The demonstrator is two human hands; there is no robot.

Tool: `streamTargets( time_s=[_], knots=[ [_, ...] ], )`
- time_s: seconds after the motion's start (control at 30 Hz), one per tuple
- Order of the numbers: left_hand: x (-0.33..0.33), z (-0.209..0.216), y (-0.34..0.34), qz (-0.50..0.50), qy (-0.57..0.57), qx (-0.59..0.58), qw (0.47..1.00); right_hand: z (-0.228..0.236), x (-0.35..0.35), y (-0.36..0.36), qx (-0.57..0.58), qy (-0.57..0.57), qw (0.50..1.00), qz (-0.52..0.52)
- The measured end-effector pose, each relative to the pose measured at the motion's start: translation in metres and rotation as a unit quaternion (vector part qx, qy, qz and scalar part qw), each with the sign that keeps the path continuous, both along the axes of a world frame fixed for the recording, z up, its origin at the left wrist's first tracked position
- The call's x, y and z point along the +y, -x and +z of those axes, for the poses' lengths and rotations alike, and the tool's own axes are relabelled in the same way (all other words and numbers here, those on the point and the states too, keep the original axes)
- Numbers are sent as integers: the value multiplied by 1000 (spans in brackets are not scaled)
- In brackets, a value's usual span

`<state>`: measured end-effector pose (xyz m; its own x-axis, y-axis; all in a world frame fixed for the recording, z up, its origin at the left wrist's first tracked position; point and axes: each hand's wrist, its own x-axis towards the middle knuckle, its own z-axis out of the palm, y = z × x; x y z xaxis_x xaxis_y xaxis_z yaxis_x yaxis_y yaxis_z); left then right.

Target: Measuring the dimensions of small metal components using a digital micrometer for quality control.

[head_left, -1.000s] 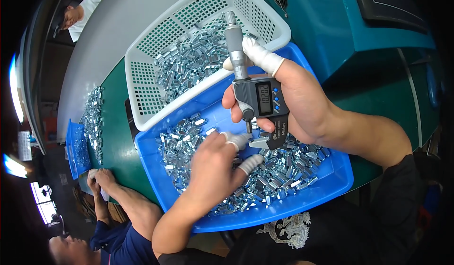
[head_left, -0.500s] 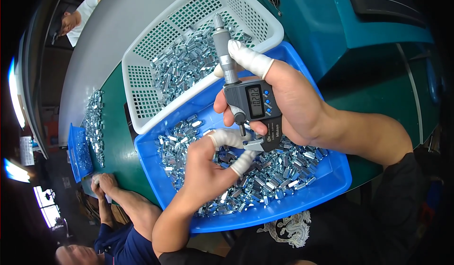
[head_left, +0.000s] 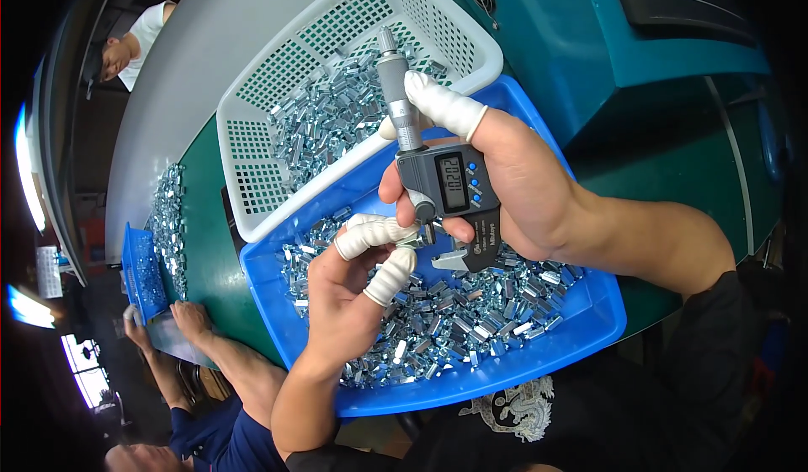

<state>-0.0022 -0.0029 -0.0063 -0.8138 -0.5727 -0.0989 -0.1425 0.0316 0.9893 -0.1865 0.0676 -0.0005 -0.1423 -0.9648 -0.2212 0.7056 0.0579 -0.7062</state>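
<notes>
A: How does the left hand [head_left: 343, 304] stand?

B: Pinched together. Thumb and index finger, both in white finger cots [head_left: 390, 277], meet at the tips with a small metal piece [head_left: 410, 240] clamped between them. Most of the piece is hidden by the fingertips.

A: And where is that piece exactly?

B: Above the blue tub [head_left: 604, 305], just beside the spindle [head_left: 430, 234] of the micrometer [head_left: 486, 224], on its left side. I can't tell whether the two touch.

A: What about the right hand [head_left: 528, 173]?

B: Closed around the micrometer. Its thumb, also in a white cot, lies against the thimble [head_left: 391, 76]. Some fingers curl behind the frame, and their tips show on its left side. The display [head_left: 452, 181] and the blue buttons face up toward the camera.

A: Does anything sit in the measuring gap?

B: I see a space between the spindle and the anvil [head_left: 451, 261]; the pinched piece is to the left of it.

A: And underneath?

B: Loose metal pieces [head_left: 459, 320] spread over the tub's floor. The white basket [head_left: 324, 180] next to it, on the far side, holds a heap of similar ones [head_left: 337, 106].
</notes>
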Motion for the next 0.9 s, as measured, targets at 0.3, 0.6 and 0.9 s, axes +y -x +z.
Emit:
streamTargets(
  time_s=[0.3, 0.6, 0.9],
  knots=[
    [0, -2, -4, 11, -89, 30, 996, 2, 1, 0, -2, 4, 1000, 0],
    [2, 3, -1, 30, -134, 20, 990, -3, -1, 0, -5, 23, 1000, -11],
    [6, 2, 2, 35, -164, 40, 985, -6, 0, 0, 15, 43, 999, -23]
  ],
)
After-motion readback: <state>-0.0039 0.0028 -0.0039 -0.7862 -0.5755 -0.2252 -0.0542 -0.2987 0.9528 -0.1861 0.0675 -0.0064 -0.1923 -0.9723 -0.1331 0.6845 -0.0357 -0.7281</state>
